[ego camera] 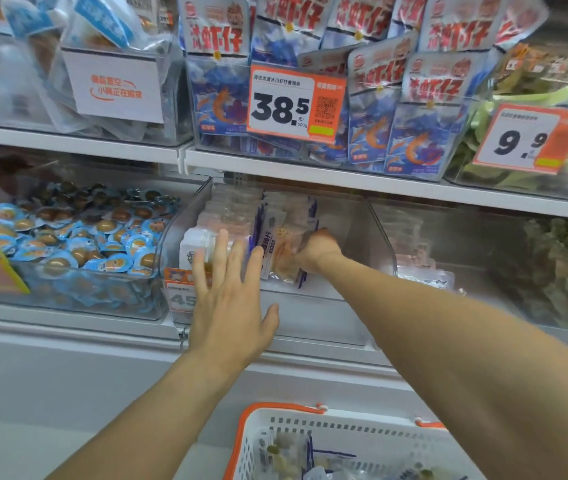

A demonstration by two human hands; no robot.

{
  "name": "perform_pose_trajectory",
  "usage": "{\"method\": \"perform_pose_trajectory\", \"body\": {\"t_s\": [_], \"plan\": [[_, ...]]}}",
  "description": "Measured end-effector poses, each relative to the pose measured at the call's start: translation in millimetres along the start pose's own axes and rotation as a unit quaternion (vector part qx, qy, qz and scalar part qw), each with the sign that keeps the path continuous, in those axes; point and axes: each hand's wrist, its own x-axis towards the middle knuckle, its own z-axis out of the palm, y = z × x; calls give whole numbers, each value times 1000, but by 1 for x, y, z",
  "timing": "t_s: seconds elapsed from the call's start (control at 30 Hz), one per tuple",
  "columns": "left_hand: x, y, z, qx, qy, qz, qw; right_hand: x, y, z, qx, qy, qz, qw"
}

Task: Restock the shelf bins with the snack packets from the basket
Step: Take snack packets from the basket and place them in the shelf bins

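A clear shelf bin [352,230] on the lower shelf holds upright rows of white and pink snack packets [227,216] in its left half. My right hand [317,251] reaches into the bin and grips a few packets [281,251], holding them against the row. My left hand [230,299] is spread flat with straight fingers in front of the bin's front wall, touching the left stack. At the bottom of the view stands the white basket with an orange rim [251,441], with several packets [286,455] inside.
Left of the bin is a bin of blue-wrapped round snacks [68,244]. To the right a clear bin [449,244] holds a few packets, then green packs [566,271]. Above hang blue shrimp packets [414,98] and price tags [293,102].
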Motion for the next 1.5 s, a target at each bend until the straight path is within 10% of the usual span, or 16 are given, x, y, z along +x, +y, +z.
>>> {"method": "perform_pose_trajectory", "body": {"t_s": [0.17,0.27,0.43,0.57,0.7,1.07,1.5], "plan": [[0,12,-20,-160,94,68,980,-67,-1,-38,72,214,-147,963],[-11,28,-17,-191,-82,46,977,-132,22,-46,143,268,-281,910],[-79,82,33,-120,-472,106,867,-211,115,32,159,132,-260,943],[-189,130,87,-156,-563,-10,811,-261,216,140,75,-83,-36,993],[-293,169,116,-138,-636,-81,755,-304,276,202,-41,-257,113,959],[-299,180,146,-249,-601,-266,712,-330,297,246,-166,-186,108,963],[-289,171,134,-488,-489,-453,563,-327,288,246,-94,-219,117,964]]}}
